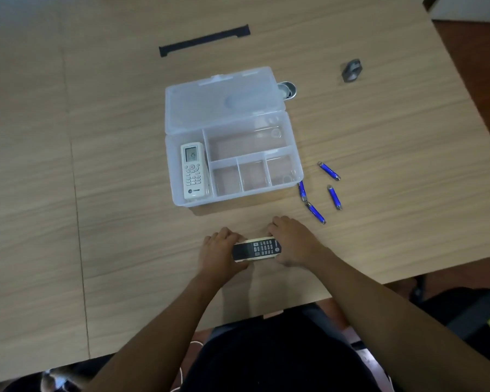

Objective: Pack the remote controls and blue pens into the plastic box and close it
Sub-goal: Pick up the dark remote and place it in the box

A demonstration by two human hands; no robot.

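Item: dark remote (255, 248), rigid, light, probably slick. You are clamping its ends with left hand (219, 250) and right hand (293, 241), near the table's (96, 165) front edge.

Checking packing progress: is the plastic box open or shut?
Open: the lid lies folded back behind the plastic box, showing its compartments and a white remote.

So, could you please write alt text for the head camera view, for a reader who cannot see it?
Both hands, left hand and right hand, hold a dark remote control over a wooden table. Behind it, an open clear plastic box holds a white remote control in its left compartment; four blue pens lie to its right.
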